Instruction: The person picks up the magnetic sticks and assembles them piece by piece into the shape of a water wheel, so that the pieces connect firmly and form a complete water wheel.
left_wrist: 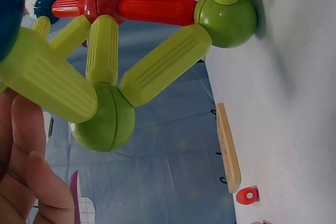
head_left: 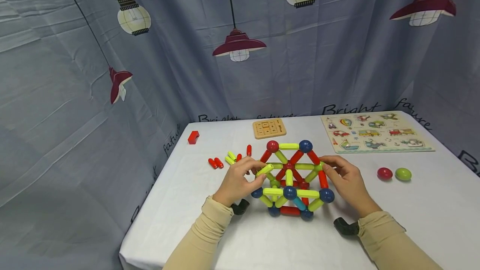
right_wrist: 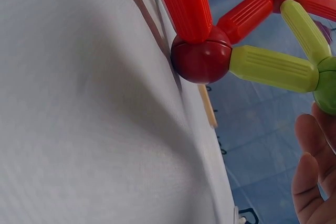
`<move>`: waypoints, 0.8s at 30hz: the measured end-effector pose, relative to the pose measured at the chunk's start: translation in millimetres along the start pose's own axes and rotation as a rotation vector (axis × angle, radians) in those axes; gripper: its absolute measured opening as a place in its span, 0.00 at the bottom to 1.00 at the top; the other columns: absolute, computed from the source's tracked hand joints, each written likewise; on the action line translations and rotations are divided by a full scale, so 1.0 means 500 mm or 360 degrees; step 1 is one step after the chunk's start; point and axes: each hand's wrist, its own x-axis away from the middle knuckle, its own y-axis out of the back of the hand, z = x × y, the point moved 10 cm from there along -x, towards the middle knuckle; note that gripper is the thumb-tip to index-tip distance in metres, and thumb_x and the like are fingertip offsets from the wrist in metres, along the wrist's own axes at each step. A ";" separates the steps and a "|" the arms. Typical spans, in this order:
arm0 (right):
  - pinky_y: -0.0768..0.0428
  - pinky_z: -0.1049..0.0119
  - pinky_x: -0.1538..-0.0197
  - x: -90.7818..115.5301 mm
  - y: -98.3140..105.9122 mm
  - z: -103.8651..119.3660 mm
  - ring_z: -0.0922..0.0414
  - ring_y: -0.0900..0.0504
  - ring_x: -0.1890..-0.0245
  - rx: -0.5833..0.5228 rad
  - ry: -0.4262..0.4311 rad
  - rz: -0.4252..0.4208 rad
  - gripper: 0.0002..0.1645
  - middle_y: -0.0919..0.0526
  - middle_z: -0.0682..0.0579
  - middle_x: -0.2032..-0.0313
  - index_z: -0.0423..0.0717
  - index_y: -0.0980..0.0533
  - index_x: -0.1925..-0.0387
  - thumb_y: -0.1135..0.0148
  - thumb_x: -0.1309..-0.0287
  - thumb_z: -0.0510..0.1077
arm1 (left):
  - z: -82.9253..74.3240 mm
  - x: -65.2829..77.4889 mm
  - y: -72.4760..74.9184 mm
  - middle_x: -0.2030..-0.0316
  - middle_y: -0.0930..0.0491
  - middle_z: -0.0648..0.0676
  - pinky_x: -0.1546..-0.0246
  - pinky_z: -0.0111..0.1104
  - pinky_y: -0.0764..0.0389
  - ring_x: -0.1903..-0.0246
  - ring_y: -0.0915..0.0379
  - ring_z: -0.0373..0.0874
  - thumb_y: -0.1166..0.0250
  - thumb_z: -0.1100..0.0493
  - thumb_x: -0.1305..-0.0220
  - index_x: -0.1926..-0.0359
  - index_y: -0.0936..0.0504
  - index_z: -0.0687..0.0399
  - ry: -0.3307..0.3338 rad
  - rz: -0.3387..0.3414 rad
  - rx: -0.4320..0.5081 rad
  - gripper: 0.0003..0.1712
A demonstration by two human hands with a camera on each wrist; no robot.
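A magnetic stick-and-ball frame (head_left: 290, 192) of yellow-green and red rods with blue, red and green balls stands in front of me. My left hand (head_left: 240, 180) is at its left side and pinches a yellow-green rod (head_left: 264, 170) between thumb and fingers. In the left wrist view, my fingers (left_wrist: 44, 182) show near a green ball (left_wrist: 107, 121) of the frame; the pinched part is hidden there. My right hand (head_left: 346, 180) holds the frame at its right corner, thumb and fingertips at another green ball (right_wrist: 328, 85).
Loose rods (head_left: 215, 163), red and yellow-green, lie behind my left hand. A red block (head_left: 193, 137) and a small wooden board (head_left: 269, 128) are farther back. At right are a picture board (head_left: 375, 132), a red ball (head_left: 384, 173) and a green ball (head_left: 403, 174).
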 end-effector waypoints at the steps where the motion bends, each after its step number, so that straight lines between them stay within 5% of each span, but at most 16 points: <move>1: 0.26 0.78 0.55 0.000 0.000 0.000 0.68 0.23 0.55 -0.0002 0.0000 0.0002 0.15 0.16 0.48 0.48 0.43 0.20 0.43 0.42 0.25 0.42 | -0.003 0.000 0.001 0.61 0.17 0.46 0.65 0.30 0.18 0.64 0.23 0.35 0.28 0.59 0.37 0.50 0.15 0.51 -0.0009 -0.0007 0.0008 0.14; 9: 0.25 0.78 0.55 0.000 0.000 -0.001 0.67 0.22 0.56 -0.0020 0.0010 0.0006 0.14 0.16 0.47 0.48 0.44 0.20 0.43 0.42 0.26 0.41 | -0.029 0.001 0.010 0.64 0.17 0.46 0.66 0.31 0.18 0.66 0.23 0.37 0.29 0.61 0.40 0.54 0.15 0.52 -0.0118 -0.0063 0.0101 0.12; 19: 0.24 0.77 0.56 -0.002 -0.001 0.000 0.68 0.22 0.55 -0.0021 -0.0003 0.0012 0.14 0.16 0.48 0.48 0.44 0.20 0.43 0.42 0.26 0.41 | -0.033 0.010 -0.007 0.67 0.19 0.45 0.63 0.22 0.23 0.69 0.24 0.36 0.33 0.59 0.41 0.58 0.18 0.49 -0.0111 0.0073 0.0156 0.10; 21: 0.24 0.77 0.56 -0.001 -0.001 0.000 0.68 0.22 0.55 -0.0019 -0.0003 0.0011 0.14 0.16 0.47 0.48 0.44 0.20 0.43 0.42 0.26 0.41 | -0.018 0.011 -0.002 0.66 0.17 0.46 0.63 0.25 0.22 0.67 0.23 0.37 0.35 0.59 0.39 0.56 0.18 0.51 -0.0049 0.0048 0.0169 0.10; 24: 0.24 0.78 0.56 -0.001 0.000 0.001 0.67 0.22 0.56 -0.0018 0.0000 0.0010 0.14 0.16 0.47 0.48 0.44 0.20 0.43 0.41 0.26 0.41 | 0.045 0.015 0.025 0.60 0.15 0.50 0.62 0.34 0.19 0.61 0.20 0.42 0.40 0.60 0.32 0.51 0.17 0.53 0.0254 -0.0135 0.0174 0.12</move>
